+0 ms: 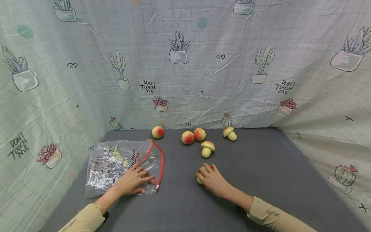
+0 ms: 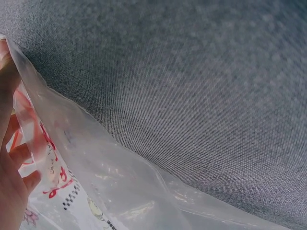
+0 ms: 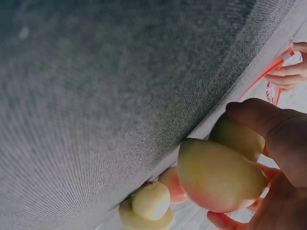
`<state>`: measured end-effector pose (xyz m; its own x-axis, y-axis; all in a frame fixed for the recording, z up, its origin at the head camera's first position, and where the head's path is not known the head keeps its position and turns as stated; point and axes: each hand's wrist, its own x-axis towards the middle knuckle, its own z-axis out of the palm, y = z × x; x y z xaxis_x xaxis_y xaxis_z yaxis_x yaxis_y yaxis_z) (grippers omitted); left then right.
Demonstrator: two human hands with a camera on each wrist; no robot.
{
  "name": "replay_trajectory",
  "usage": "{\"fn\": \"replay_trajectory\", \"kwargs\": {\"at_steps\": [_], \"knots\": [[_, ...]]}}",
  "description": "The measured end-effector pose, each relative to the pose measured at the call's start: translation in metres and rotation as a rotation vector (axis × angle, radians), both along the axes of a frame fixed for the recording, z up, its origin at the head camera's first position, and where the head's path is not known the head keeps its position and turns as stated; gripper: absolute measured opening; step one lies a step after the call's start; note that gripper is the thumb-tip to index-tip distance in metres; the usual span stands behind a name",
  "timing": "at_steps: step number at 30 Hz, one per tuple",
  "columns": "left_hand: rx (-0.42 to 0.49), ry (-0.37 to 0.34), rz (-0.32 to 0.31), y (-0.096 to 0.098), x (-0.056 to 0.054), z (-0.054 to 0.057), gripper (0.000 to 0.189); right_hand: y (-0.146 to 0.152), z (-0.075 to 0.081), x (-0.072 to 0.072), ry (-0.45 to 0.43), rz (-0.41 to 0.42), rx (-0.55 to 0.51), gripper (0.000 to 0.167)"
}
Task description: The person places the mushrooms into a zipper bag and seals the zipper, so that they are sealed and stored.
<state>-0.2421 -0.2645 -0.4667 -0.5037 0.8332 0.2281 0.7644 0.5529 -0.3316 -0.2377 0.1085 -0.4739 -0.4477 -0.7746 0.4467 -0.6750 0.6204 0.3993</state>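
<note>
My left hand (image 1: 131, 181) lies on a clear plastic bag (image 1: 94, 190) with printed figures and a red-trimmed opening, its fingers spread near that opening. In the left wrist view the film of the bag (image 2: 129, 187) covers part of the thumb and fingers (image 2: 19, 154). My right hand (image 1: 214, 182) grips a yellow-green toy mushroom with a reddish patch (image 3: 220, 177), thumb on one side and fingers on the other. From the head view most of this mushroom is hidden under the hand. Just beyond it lies another toy mushroom (image 1: 206, 152), stem toward me.
Two red-and-yellow toy peaches (image 1: 187, 137) (image 1: 199, 134) sit close together toward the back. One more peach (image 1: 157, 132) is behind the bag, and a mushroom (image 1: 232, 135) lies at the back right. A printed cloth (image 1: 203, 74) walls the dark table (image 1: 261, 167) on three sides.
</note>
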Motion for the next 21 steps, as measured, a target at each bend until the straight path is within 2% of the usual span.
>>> {"fn": "replay_trajectory", "kwargs": {"at_steps": [11,21], "knots": [[0.007,-0.023,0.008,0.001,0.002,0.002,0.061,-0.008,0.009,0.000,-0.022,-0.016,-0.073,0.043],[0.001,-0.018,0.008,0.001,0.002,0.002,0.061,-0.017,0.019,0.000,-0.063,-0.062,-0.144,0.044]]}}
